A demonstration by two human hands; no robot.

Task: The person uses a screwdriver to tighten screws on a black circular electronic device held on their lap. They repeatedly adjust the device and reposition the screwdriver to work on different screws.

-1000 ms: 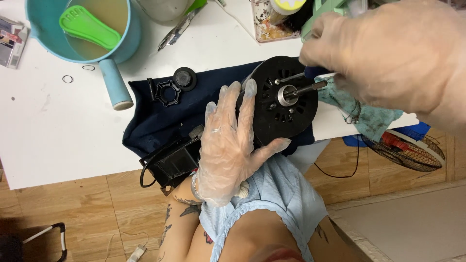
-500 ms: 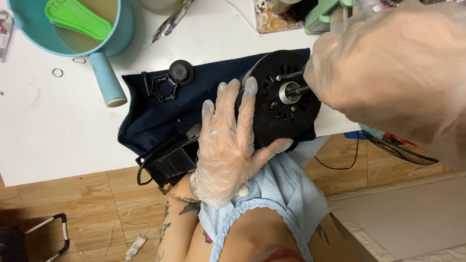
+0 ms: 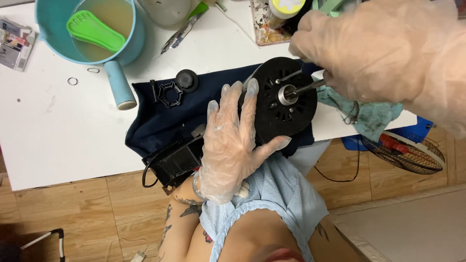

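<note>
Head view: blue jug beside navy cloth

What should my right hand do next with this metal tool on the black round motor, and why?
Probably keep the tool pressed toward the shiny hub at the centre and work it gently. The tool's tip already sits at the hub, the left hand lies flat against the black round motor to steady it on the dark cloth, and the right hand grips the tool from above.
</note>
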